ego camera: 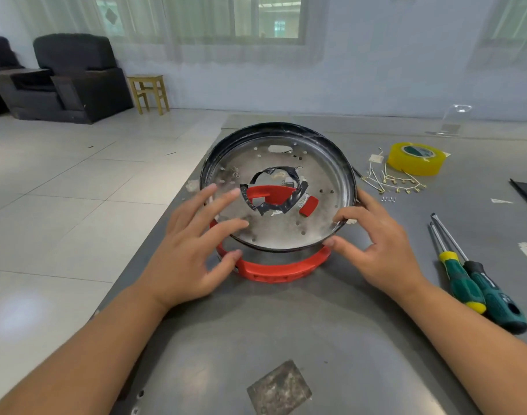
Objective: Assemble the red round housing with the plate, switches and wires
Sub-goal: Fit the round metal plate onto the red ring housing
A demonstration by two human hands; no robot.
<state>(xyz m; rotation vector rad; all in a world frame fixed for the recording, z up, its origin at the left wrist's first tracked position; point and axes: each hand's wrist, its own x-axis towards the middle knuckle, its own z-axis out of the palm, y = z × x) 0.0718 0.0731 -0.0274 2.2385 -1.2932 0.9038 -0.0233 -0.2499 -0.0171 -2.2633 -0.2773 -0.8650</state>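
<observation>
item: red round housing (281, 269), on the grey bench (286, 339) at centre, near edge showing. metal plate (274, 229), round, dark-rimmed, perforated, lying tilted on the housing, far edge raised; red parts visible through its torn centre hole. left hand (193, 250): fingers spread and released, tips resting on the plate's left side, thumb at the housing rim. right hand (379, 247): fingers curled round the plate's right rim, grasping it. wires (391, 181) with brass terminals, loose, to the right. yellow tape roll (416, 158) behind them. two green screwdrivers (478, 283) side by side, far right.
</observation>
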